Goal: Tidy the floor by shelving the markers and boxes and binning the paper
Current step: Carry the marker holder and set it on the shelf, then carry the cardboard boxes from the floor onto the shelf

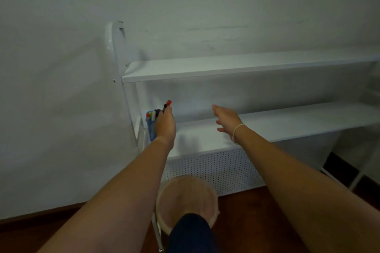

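Head view of a white shelf unit (246,68) standing against a pale wall, with both bare forearms reaching toward its lower shelf (287,123). The left hand (165,125) is closed around a marker (167,104) with a red cap, whose tip projects up and forward past the knuckles; this grip sits at the left end of the lower shelf, just beside a blue holder (151,129) that already contains several markers with caps of mixed colours. The holder stands upright in the shelf's left corner, next to the white metal side frame (115,47). The right hand (226,119) hovers above the middle of the same shelf, fingers spread apart and grasping nothing; a pale band (238,129) circles its wrist. Below the shelf, a round wooden stool (185,197) stands on the dark wooden floor (246,222).
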Demonstrator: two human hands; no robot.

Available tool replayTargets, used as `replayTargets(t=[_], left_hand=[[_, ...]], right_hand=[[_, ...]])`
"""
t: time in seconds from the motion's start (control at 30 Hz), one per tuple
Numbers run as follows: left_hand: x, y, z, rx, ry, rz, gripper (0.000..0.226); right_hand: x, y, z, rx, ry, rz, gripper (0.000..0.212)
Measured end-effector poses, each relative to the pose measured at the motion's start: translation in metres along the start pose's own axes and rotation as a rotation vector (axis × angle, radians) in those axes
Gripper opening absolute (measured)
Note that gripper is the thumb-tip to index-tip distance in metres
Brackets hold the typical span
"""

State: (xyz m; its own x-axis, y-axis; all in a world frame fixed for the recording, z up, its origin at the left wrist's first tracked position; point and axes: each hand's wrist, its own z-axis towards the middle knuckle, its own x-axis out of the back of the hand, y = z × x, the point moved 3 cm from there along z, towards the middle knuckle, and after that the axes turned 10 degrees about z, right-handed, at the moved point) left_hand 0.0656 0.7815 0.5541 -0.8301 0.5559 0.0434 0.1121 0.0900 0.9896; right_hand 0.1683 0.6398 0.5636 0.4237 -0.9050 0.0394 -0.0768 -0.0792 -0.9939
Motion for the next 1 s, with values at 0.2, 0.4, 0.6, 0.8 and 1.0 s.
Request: replayTargets(t=[0.2,0.4,0.6,0.8,1.0], left_hand=[[-0.085,0.016,-0.087,-0.055,-0.263,0.101,0.034],[-0.186,0.020,-0.191,-0.148,-0.582,0.151,0.035],[-0.265,0.006,-0.302,-0.178,-0.863,0.204,0.048],[-0.306,-0.024,-0.406,-0.133,-1.140,0.222,0.044],[-0.330,-0.059,-0.470,-0.095,-1.290,0.280,0.046]], right_hand=[[0.107,-0.006,-0.061,0.050,0.175,0.006,0.046],[0.248,-0.007,-0.150,0.117,0.488,-0.006,0.044],[0.360,0.012,-0.256,0.113,0.777,0.008,0.044],[0.421,0.053,-0.352,0.052,0.990,-0.009,0.045],[0.453,0.089,-0.422,-0.039,1.138,-0.022,0.047]])
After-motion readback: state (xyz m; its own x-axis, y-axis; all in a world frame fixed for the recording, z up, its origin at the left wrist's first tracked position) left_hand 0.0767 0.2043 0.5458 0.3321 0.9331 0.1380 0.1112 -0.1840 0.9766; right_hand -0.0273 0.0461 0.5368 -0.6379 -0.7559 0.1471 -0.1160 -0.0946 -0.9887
